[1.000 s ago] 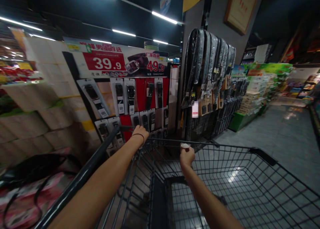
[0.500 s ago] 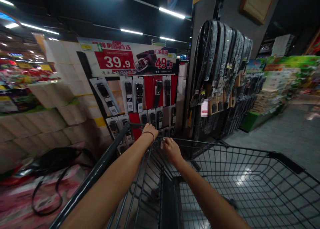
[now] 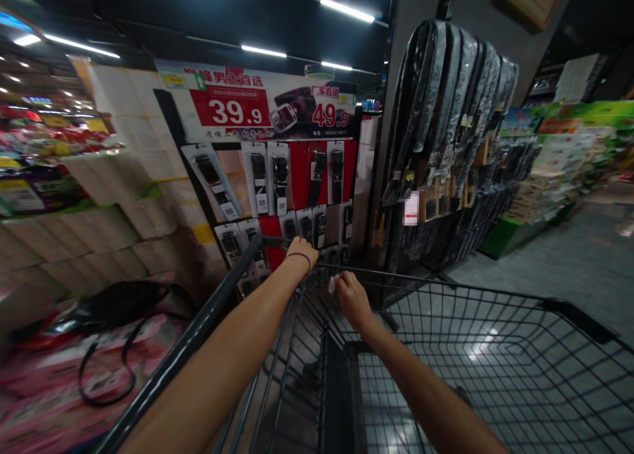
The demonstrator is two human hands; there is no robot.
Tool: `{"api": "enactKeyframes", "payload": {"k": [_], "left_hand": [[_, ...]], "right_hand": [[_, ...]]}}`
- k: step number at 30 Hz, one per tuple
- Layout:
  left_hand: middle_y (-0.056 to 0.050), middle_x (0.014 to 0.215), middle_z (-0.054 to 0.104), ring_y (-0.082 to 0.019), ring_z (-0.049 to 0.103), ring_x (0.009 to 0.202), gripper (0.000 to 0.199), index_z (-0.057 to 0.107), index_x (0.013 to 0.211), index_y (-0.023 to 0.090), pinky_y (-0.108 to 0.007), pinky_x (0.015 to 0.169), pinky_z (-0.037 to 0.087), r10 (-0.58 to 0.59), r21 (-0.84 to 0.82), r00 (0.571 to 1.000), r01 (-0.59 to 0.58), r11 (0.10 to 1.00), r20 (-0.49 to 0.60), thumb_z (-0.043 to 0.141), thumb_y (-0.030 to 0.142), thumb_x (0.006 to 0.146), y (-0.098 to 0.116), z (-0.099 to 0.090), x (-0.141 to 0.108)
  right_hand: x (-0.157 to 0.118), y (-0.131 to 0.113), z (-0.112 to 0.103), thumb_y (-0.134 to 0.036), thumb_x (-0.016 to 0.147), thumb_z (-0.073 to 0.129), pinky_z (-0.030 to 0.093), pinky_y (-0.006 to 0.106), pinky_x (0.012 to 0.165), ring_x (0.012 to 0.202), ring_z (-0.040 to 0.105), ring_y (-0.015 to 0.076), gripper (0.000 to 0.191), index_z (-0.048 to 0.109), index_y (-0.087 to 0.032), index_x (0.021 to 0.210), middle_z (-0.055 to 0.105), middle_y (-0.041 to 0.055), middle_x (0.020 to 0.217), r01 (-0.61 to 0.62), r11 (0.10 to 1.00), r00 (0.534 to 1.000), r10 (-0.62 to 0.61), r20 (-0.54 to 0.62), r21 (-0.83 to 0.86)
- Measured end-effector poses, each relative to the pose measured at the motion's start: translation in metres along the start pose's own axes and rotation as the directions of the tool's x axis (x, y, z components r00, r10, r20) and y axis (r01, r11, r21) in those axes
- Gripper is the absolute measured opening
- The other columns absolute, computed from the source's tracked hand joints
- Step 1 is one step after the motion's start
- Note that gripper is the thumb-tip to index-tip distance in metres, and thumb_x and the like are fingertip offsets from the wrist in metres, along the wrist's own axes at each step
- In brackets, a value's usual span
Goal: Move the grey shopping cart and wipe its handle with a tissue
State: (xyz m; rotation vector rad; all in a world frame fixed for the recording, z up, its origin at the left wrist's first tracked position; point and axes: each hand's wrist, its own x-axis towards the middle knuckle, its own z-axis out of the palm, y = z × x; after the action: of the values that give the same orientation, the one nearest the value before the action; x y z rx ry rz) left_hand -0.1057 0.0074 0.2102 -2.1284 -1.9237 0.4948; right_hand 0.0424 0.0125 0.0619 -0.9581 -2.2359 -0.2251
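My left hand [image 3: 302, 250], with a dark band at the wrist, is closed on the far side of a black wire shopping cart [image 3: 515, 294], near the end of its handlebar [image 3: 218, 308]. The fingertips are turned away from me. Just right of it, my right hand [image 3: 352, 297] is closed over the cart's basket. A small whitish piece [image 3: 333, 284], perhaps crumpled paper or plastic, shows at its fingers. Bare wire mesh and floor show beneath the right forearm.
Ahead stands a rack of packaged belts [image 3: 258, 180] under a price sign [image 3: 232, 107]. More belts in clear wrapping [image 3: 446, 97] hang to its right. Stacked white packs [image 3: 94, 232] and pink packages with a black bag [image 3: 119, 308] are at left. Grey floor [image 3: 584, 242] runs along the right.
My right hand has drawn slightly away from the left, still with the whitish piece. My left hand stays on the cart. The view has shifted a little.
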Motion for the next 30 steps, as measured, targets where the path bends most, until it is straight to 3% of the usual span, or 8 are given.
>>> {"api": "enactKeyframes", "payload": {"k": [3,6,12,16,20,25,30], "left_hand": [[-0.017,0.108,0.068,-0.028,0.055,0.108,0.024,0.07,0.098,0.015,-0.04,0.092,0.033,0.002,0.009,1.0,-0.002,1.0,-0.001,0.057,0.02,0.079,0.0,0.0,0.0],[-0.015,0.108,0.068,-0.027,0.054,0.107,0.023,0.07,0.098,0.018,-0.039,0.093,0.032,0.008,0.026,1.0,-0.009,1.0,0.004,0.058,0.026,0.08,0.0,0.0,-0.001],[-0.016,0.108,0.068,-0.026,0.054,0.107,0.025,0.07,0.098,0.017,-0.038,0.091,0.033,0.018,0.042,1.0,-0.018,0.999,0.014,0.053,0.02,0.08,-0.001,-0.001,0.0],[-0.014,0.108,0.068,-0.025,0.054,0.107,0.026,0.07,0.097,0.019,-0.037,0.089,0.033,0.019,0.045,1.0,-0.019,0.999,0.011,0.05,0.018,0.081,-0.001,-0.001,-0.001],[-0.012,0.108,0.069,-0.024,0.053,0.108,0.026,0.07,0.097,0.02,-0.036,0.089,0.033,0.017,0.052,1.0,-0.018,0.998,0.01,0.049,0.017,0.081,-0.001,-0.001,-0.001],[-0.016,0.109,0.067,-0.026,0.054,0.108,0.027,0.07,0.099,0.015,-0.037,0.089,0.034,0.025,0.053,0.999,-0.027,0.998,0.033,0.051,0.014,0.079,0.0,-0.002,0.0],[-0.017,0.111,0.067,-0.028,0.053,0.109,0.027,0.07,0.099,0.015,-0.039,0.09,0.033,0.021,0.04,0.999,-0.023,0.999,0.041,0.052,0.014,0.079,0.001,-0.004,0.0]], "right_hand": [[0.038,-0.017,-0.01,-0.008,0.09,0.045,0.046,0.028,0.076,0.088,0.053,0.0194,0.022,0.063,-0.018,0.088,0.059,0.0076,0.094,0.036,0.999,0.999,-0.035,-0.027,0.03],[0.056,-0.029,-0.007,-0.008,0.09,0.046,0.046,0.029,0.075,0.087,0.052,0.02,0.021,0.064,-0.018,0.088,0.059,0.0084,0.093,0.073,0.997,0.997,-0.073,0.021,-0.001],[0.035,-0.027,0.009,-0.009,0.089,0.049,0.048,0.033,0.077,0.09,0.053,0.0224,0.017,0.066,-0.015,0.09,0.061,0.0124,0.098,0.147,0.988,0.983,-0.14,0.121,-0.048],[0.022,-0.019,0.012,-0.008,0.088,0.05,0.048,0.033,0.079,0.092,0.054,0.0225,0.019,0.065,-0.014,0.099,0.061,0.0136,0.105,0.192,0.979,0.973,-0.182,0.139,-0.066],[0.007,-0.012,0.011,-0.008,0.086,0.055,0.049,0.032,0.08,0.094,0.055,0.0214,0.015,0.066,-0.015,0.093,0.061,0.0139,0.11,0.178,0.983,0.976,-0.17,0.139,-0.047],[-0.01,-0.001,-0.001,-0.007,0.085,0.056,0.049,0.029,0.072,0.087,0.056,0.0208,0.015,0.066,-0.018,0.082,0.064,0.0099,0.099,0.125,0.988,0.974,-0.105,0.2,-0.089],[0.016,0.004,-0.025,-0.01,0.089,0.051,0.048,0.03,0.073,0.087,0.054,0.0206,0.016,0.065,-0.017,0.09,0.061,0.0099,0.095,0.138,0.987,0.986,-0.13,0.103,-0.076]]}}
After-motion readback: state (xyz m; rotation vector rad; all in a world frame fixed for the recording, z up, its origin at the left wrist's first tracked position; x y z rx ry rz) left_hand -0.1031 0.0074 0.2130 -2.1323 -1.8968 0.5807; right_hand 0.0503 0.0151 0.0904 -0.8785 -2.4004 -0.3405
